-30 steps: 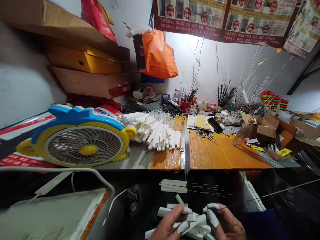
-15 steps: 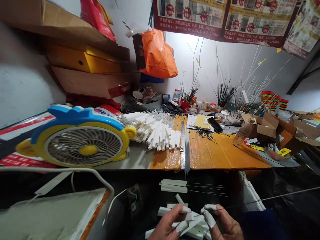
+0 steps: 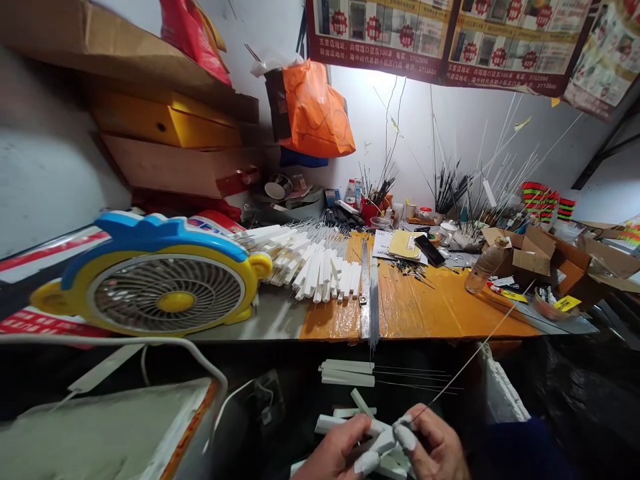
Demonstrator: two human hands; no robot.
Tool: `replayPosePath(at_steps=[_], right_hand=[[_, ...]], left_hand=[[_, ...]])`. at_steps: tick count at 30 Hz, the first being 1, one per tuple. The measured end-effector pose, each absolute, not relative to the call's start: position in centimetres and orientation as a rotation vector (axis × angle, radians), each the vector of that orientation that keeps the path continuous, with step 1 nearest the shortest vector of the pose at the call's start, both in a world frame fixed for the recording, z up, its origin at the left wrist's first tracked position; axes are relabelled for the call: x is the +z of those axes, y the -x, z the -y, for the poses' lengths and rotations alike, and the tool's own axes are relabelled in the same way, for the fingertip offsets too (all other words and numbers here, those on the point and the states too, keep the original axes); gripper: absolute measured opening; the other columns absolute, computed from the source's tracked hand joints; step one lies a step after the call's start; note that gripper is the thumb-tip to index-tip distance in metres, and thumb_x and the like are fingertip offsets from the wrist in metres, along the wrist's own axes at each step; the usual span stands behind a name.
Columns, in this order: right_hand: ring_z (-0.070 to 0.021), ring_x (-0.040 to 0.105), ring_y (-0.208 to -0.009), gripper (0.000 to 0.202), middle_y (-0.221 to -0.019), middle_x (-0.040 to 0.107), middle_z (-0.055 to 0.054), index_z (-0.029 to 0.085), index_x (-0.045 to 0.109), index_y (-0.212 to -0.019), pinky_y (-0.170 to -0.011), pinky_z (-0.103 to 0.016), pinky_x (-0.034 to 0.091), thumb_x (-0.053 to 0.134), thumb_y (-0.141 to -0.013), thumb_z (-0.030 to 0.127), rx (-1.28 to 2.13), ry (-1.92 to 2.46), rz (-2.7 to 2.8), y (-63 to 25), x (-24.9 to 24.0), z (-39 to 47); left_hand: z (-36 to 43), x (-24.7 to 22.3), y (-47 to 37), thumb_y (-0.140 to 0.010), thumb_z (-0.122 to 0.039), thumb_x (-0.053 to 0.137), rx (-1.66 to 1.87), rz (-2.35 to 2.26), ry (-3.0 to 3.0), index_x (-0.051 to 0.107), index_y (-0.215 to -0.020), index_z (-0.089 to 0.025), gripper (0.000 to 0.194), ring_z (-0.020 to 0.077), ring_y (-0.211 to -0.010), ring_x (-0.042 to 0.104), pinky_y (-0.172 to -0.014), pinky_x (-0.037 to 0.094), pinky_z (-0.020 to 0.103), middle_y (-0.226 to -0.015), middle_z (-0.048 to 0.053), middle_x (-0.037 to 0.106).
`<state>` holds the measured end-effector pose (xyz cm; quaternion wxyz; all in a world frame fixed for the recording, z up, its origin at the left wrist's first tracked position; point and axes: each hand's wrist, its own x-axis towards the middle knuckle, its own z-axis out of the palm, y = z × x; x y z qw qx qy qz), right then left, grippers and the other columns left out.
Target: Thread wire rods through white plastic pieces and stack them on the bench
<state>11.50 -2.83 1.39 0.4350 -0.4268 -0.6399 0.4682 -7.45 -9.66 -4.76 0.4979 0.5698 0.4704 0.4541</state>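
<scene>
A person's left hand (image 3: 333,455), with white-wrapped fingertips, had its grip closed on a short white stick (image 3: 384,441), in front of an orange-topped counter (image 3: 440,312). The grip of the right hand (image 3: 439,445) was pinched on a thin rod (image 3: 483,345) near the stick's end; whether rod and stick touched could not be told. Loose white pieces (image 3: 329,423) lay beneath. On the counter, wired white sticks (image 3: 320,270) were heaped beside a blue-and-yellow fan (image 3: 175,302).

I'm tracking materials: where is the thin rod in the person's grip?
In the head view's lower right, the thin rod slants up from the right hand, which is next to the white block in the left hand.
</scene>
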Motion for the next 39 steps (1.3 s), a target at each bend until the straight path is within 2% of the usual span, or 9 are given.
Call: replayPosePath(at_steps=[10,16,20,22,24,27,31,36,39], right_hand=[[-0.015,0.047,-0.057,0.03,-0.058,0.053,0.003,0.021,0.067,-0.057,-0.054,-0.025,0.039,0.072,-0.075,0.044,1.29,1.079,1.565,-11.3,-0.4,2.7],[-0.0155,0.052,-0.059,0.035,-0.059,0.057,0.002,0.02,0.071,-0.059,-0.056,-0.025,0.044,0.077,-0.074,0.051,1.412,1.103,1.506,-10.9,-2.0,2.5],[-0.0114,0.047,-0.045,0.048,-0.053,0.054,0.003,0.018,0.068,-0.062,-0.041,-0.023,0.04,0.078,-0.069,0.065,1.571,1.131,1.417,-10.4,-3.7,1.9],[-0.0105,0.047,-0.039,0.049,-0.05,0.056,0.005,0.018,0.069,-0.066,-0.032,-0.021,0.036,0.082,-0.064,0.065,1.708,1.209,1.401,-10.1,-4.2,1.1],[-0.0092,0.047,-0.035,0.045,-0.047,0.059,0.004,0.017,0.069,-0.067,-0.028,-0.017,0.033,0.085,-0.064,0.059,1.797,1.278,1.404,-9.8,-4.2,-0.1],[-0.0067,0.048,-0.033,0.042,-0.048,0.064,0.002,0.016,0.067,-0.066,-0.026,-0.014,0.031,0.085,-0.07,0.053,1.864,1.285,1.363,-8.3,-3.9,-2.0],[-0.0086,0.056,-0.039,0.049,-0.06,0.069,-0.001,0.015,0.066,-0.071,-0.027,-0.015,0.032,0.089,-0.059,0.057,2.03,1.224,1.203,-4.5,-3.8,-3.5],[-0.0029,0.046,-0.038,0.06,-0.057,0.063,0.004,0.019,0.056,-0.066,-0.031,-0.012,0.023,0.092,-0.042,0.061,2.139,1.156,1.014,-2.2,-4.1,-3.6],[-0.0034,0.043,-0.036,0.059,-0.055,0.063,0.003,0.02,0.057,-0.065,-0.03,-0.014,0.02,0.09,-0.044,0.064,2.199,1.153,1.028,-3.8,-4.3,-2.2]], left_hand=[[9.8,-3.2,8.0,-0.093,-0.056,0.059,1.033,-1.185,-1.38,0.07,-0.101,-0.018,0.039,0.0241,-0.091,0.064,-0.08,0.049,0.029,-0.097,0.007,0.071],[9.6,-2.1,7.9,-0.094,-0.038,0.061,0.967,-1.264,-1.399,0.07,-0.099,-0.018,0.023,0.0203,-0.087,0.062,-0.077,0.048,0.026,-0.093,0.003,0.071],[8.9,-2.5,8.4,-0.093,-0.027,0.061,0.895,-1.361,-1.446,0.069,-0.093,-0.017,0.013,0.0181,-0.081,0.062,-0.07,0.048,0.023,-0.089,0.002,0.071],[7.9,-3.4,8.9,-0.093,-0.022,0.057,0.801,-1.469,-1.565,0.067,-0.095,-0.018,0.011,0.0176,-0.081,0.063,-0.07,0.049,0.022,-0.091,0.001,0.072],[6.5,-4.7,9.8,-0.089,-0.01,0.053,0.671,-1.643,-1.725,0.066,-0.097,-0.018,0.017,0.0195,-0.089,0.064,-0.077,0.05,0.024,-0.096,0.003,0.071],[4.0,-6.5,10.9,-0.08,0.003,0.047,0.552,-1.83,-1.841,0.068,-0.096,-0.016,0.033,0.0276,-0.108,0.06,-0.095,0.046,0.036,-0.108,0.01,0.069],[2.0,-8.3,11.4,-0.089,-0.002,0.046,0.507,-1.89,-1.852,0.071,-0.094,-0.016,0.029,0.0332,-0.113,0.057,-0.099,0.044,0.045,-0.11,0.013,0.069],[2.2,-9.3,11.7,-0.09,-0.008,0.051,0.616,-1.874,-1.795,0.072,-0.094,-0.018,0.023,0.034,-0.117,0.055,-0.103,0.042,0.047,-0.114,0.013,0.067],[3.0,-9.3,12.3,-0.088,-0.01,0.055,0.771,-1.816,-1.707,0.07,-0.089,-0.018,0.018,0.032,-0.114,0.055,-0.101,0.042,0.044,-0.11,0.012,0.068]])
